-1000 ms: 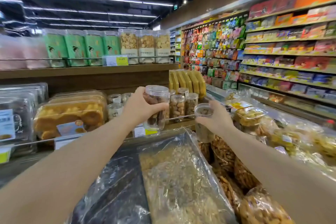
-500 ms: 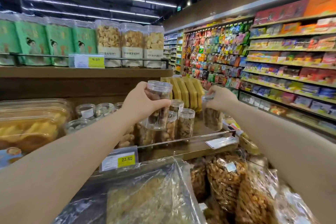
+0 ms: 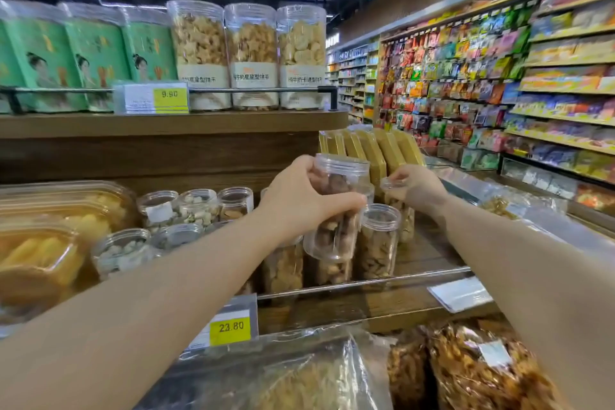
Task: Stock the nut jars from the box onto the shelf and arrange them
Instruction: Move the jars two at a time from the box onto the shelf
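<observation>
Stocking in progress. The left grip (image 3: pixel 299 196) is wrapped round a jar (image 3: pixel 336 236) of brown nuts, thumb across its front, and holds it tilted in the air above the front row of jars (image 3: pixel 377 240) on the shelf (image 3: pixel 422 253); it touches no shelf board. The right grip (image 3: pixel 416 186) pinches the lid rim of a second jar (image 3: pixel 404 220), which appears to stand at the back right of the group, just beside the yellow packs (image 3: pixel 372 150). Whether its base bears fully on the wood cannot be told, since the jars in front hide it. A good number of jars already stand behind the rail (image 3: pixel 366 281), at left and centre, in rough rows with uneven spacing. Bare wood shows at the right end of the shelf. The box is out of view, so the stock left in it cannot be judged. By appearance the task is well along but unfinished: the second jar is about placed, the tilted jar awaits a spot, and the rows need straightening.
</observation>
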Tool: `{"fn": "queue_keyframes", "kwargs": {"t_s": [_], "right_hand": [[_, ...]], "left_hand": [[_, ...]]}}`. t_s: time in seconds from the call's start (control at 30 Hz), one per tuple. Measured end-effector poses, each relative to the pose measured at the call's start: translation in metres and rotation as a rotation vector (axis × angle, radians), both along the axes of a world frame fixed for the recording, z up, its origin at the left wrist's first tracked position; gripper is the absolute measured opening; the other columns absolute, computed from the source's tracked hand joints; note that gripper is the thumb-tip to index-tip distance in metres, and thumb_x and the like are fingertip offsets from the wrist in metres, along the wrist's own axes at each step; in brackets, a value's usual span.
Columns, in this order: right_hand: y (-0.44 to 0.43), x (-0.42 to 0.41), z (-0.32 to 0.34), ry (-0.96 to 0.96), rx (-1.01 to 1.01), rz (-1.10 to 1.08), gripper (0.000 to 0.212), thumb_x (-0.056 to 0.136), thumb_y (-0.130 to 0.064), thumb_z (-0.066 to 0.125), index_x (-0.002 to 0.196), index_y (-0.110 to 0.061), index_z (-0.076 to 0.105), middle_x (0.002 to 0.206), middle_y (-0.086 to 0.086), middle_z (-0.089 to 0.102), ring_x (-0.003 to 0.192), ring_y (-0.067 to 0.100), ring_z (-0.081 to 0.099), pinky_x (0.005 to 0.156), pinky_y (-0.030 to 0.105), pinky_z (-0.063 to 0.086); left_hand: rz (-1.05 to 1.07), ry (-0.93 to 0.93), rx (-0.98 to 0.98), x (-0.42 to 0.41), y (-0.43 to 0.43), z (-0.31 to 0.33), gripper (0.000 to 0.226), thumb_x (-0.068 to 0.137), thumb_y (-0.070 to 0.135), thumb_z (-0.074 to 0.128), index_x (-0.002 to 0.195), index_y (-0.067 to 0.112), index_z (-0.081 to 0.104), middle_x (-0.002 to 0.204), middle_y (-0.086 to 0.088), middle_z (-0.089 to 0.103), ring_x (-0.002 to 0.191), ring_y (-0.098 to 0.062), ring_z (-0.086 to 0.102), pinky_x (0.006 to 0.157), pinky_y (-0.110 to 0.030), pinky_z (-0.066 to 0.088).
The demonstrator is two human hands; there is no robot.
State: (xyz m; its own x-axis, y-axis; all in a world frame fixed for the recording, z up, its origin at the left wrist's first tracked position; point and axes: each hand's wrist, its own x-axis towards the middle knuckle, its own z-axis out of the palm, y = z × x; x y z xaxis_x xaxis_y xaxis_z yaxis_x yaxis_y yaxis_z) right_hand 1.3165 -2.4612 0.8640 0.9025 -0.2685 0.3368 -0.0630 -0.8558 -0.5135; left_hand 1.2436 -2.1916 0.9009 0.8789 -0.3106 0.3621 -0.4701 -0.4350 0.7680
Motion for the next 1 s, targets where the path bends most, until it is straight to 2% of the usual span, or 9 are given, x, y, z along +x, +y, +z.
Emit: {"fn": "queue_keyframes", "kwargs": {"t_s": [0.1,0.23,0.33,0.43,0.57,0.73,0.83,0.93,1.0], "right_hand": [[-0.002,0.003,-0.020,-0.029,-0.053,0.012,0.024,0.082,-0.022,0.070,0.103,-0.013,0.063,0.110,0.008,0.063,0.094,0.022,0.058,0.075,0.027,0.042],[-0.006,-0.001,-0.010,0.058,-0.030,0.033,0.028,0.086,-0.019,0.066,0.114,-0.012,0.063,0.122,0.009,0.061,0.106,0.026,0.058,0.083,0.028,0.045],[-0.004,-0.016,0.009,-0.040,0.045,0.051,0.024,0.086,-0.028,0.064,0.108,-0.019,0.067,0.116,0.004,0.062,0.102,0.021,0.058,0.079,0.026,0.041],[0.013,-0.043,0.029,-0.088,0.121,0.076,0.017,0.089,-0.035,0.060,0.093,-0.019,0.064,0.099,0.001,0.065,0.096,0.020,0.061,0.080,0.031,0.048],[0.050,-0.093,0.059,0.096,0.391,0.249,0.041,0.090,-0.057,0.047,0.097,-0.019,0.062,0.101,0.007,0.067,0.082,0.018,0.063,0.071,0.030,0.055],[0.077,-0.138,0.075,0.262,0.057,0.338,0.048,0.085,-0.055,0.058,0.119,-0.022,0.054,0.106,-0.003,0.057,0.090,0.013,0.063,0.079,0.033,0.058],[0.077,-0.147,0.075,0.239,0.048,0.337,0.049,0.081,-0.050,0.066,0.119,-0.021,0.055,0.106,-0.005,0.057,0.087,0.010,0.062,0.067,0.023,0.057],[0.065,-0.159,0.079,0.223,-0.015,0.308,0.042,0.080,-0.050,0.067,0.111,-0.022,0.060,0.106,-0.002,0.059,0.092,0.015,0.062,0.067,0.024,0.054],[0.052,-0.165,0.084,0.222,-0.028,0.267,0.038,0.079,-0.052,0.066,0.106,-0.025,0.063,0.102,-0.002,0.060,0.088,0.015,0.061,0.069,0.028,0.054]], "left_hand": [[-0.029,-0.003,0.010,-0.001,-0.001,-0.003,0.069,0.046,0.062,0.081,0.103,0.035,0.051,0.099,0.014,0.066,0.094,-0.004,0.063,0.086,-0.036,0.054],[-0.041,0.017,0.028,-0.004,-0.002,-0.006,0.071,0.045,0.064,0.079,0.104,0.037,0.050,0.103,0.015,0.064,0.097,-0.005,0.062,0.088,-0.037,0.053],[-0.046,0.016,0.040,-0.008,-0.004,-0.008,0.066,0.053,0.059,0.081,0.106,0.036,0.050,0.104,0.014,0.062,0.097,-0.005,0.060,0.086,-0.035,0.053],[-0.060,0.019,0.068,-0.012,-0.009,-0.009,0.067,0.054,0.059,0.081,0.107,0.033,0.049,0.103,0.015,0.061,0.096,-0.004,0.059,0.083,-0.030,0.052],[-0.039,0.048,0.100,-0.017,-0.016,-0.013,0.069,0.056,0.060,0.080,0.108,0.030,0.047,0.102,0.013,0.057,0.093,-0.006,0.056,0.077,-0.027,0.050],[-0.069,0.028,0.120,-0.030,-0.025,-0.015,0.074,0.054,0.058,0.083,0.109,0.025,0.047,0.096,0.011,0.061,0.085,-0.005,0.058,0.068,-0.028,0.050],[-0.117,0.021,0.178,-0.035,-0.032,-0.015,0.080,0.052,0.059,0.083,0.113,0.026,0.044,0.101,0.010,0.057,0.089,-0.009,0.055,0.068,-0.028,0.048],[-0.246,0.068,0.275,-0.036,-0.034,-0.016,0.099,0.051,0.060,0.084,0.132,0.025,0.040,0.121,0.006,0.053,0.112,-0.017,0.053,0.085,-0.032,0.047],[-0.224,-0.052,0.451,-0.035,-0.033,-0.016,0.110,0.052,0.067,0.078,0.143,0.026,0.033,0.138,0.002,0.046,0.127,-0.021,0.044,0.099,-0.040,0.043]]}}
